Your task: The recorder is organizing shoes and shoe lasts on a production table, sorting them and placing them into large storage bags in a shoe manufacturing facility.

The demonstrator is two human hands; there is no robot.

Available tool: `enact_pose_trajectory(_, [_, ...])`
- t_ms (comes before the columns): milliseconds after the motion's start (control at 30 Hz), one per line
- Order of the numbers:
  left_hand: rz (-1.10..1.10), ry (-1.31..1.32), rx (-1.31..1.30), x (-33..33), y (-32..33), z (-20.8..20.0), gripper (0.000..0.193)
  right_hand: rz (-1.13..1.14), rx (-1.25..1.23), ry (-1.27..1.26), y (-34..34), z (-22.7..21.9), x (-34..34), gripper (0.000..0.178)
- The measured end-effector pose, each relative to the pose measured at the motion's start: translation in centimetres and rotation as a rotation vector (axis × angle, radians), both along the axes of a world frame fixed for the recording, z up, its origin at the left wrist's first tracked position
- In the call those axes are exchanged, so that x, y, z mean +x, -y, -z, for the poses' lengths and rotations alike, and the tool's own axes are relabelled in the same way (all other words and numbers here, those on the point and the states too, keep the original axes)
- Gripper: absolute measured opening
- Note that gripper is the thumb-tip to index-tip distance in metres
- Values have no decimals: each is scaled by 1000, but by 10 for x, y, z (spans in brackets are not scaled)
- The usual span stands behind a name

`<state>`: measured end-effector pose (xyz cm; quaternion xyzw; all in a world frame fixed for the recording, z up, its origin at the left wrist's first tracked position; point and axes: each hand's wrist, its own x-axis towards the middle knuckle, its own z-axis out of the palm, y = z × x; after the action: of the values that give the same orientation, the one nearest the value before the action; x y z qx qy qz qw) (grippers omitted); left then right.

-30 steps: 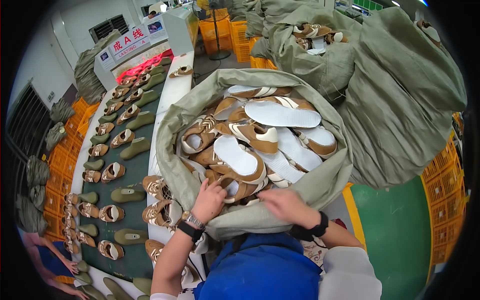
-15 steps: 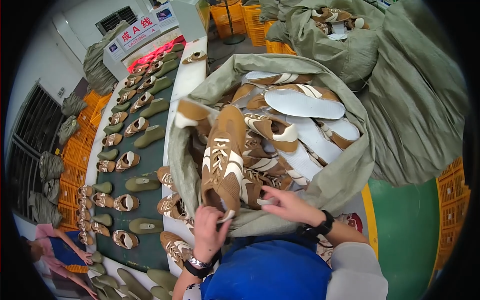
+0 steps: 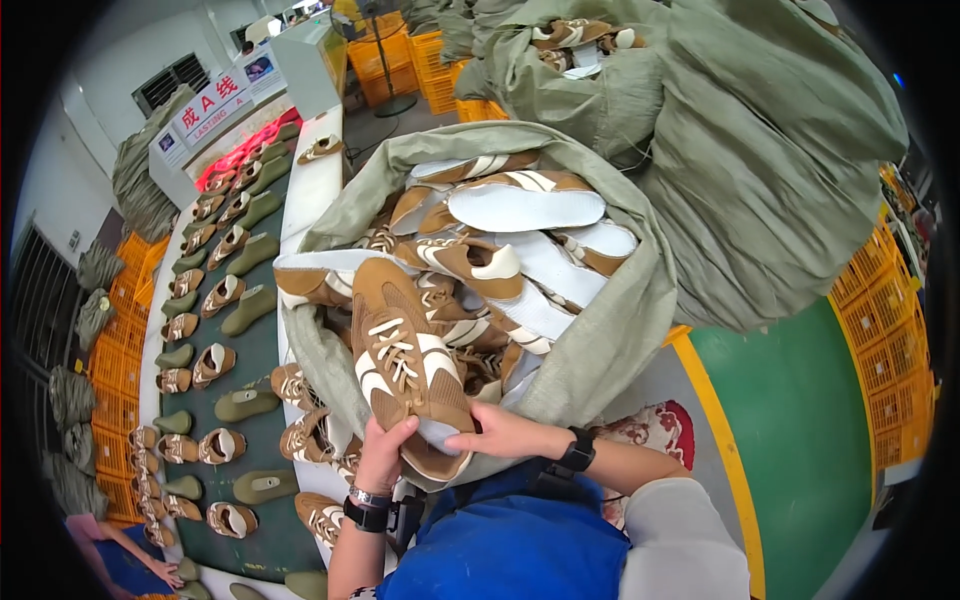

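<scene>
A brown shoe with cream stripes and cream laces is tilted over the near-left rim of a grey-green woven sack, toe pointing away. My left hand grips the left side of its heel opening, thumb on top. On the right side, my right hand is closed on the collar, fingertips at the opening; its other fingers are partly hidden. Something pale shows inside the heel. Beside the toe, another brown shoe lies across the sack's left rim. Several similar shoes fill the sack, some with a white sole facing up.
To the left runs a green conveyor carrying brown shoes and olive shoe lasts. Another full sack stands at the back right. Orange crates are stacked along the sides. A co-worker's arm reaches in at the lower left.
My right hand has come left from the sack's near rim onto the shoe's collar. The shoe beside the toe, blurred before, now lies on the rim. The whole view has shifted.
</scene>
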<state>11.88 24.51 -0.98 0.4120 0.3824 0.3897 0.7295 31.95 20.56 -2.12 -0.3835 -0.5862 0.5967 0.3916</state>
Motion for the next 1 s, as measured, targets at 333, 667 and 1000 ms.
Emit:
enact_pose_trajectory(333, [-152,61,-167,-11,-11,57,40,465,112,1518,-10,-6,174,27])
enact_pose_trajectory(667, [-136,36,-114,-13,-6,63,41,73,81,1410,-3,-50,131,59])
enact_pose_trajectory(1000, [-336,63,-1,-38,19,2,43,329,786,1005,-1,-44,71,15])
